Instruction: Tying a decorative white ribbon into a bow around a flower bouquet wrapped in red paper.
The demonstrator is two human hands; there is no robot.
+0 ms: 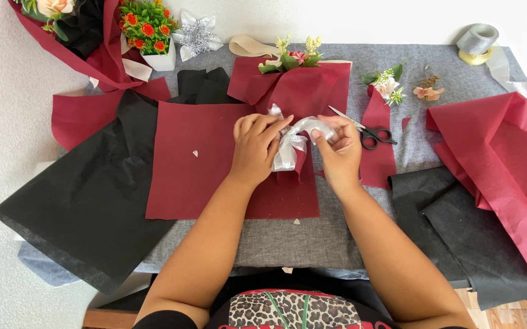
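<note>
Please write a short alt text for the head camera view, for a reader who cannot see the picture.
Seen from above, a person's left hand and right hand tie a silver ribbon around a small bouquet wrapped in dark red paper, on a grey table. Scissors lie just right of the hands, among red and black paper sheets.

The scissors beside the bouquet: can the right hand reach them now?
Probably yes, once it lets go. The scissors lie on the grey cloth just beside the right hand, with nothing between them, but that hand now pinches the silver ribbon.
</note>
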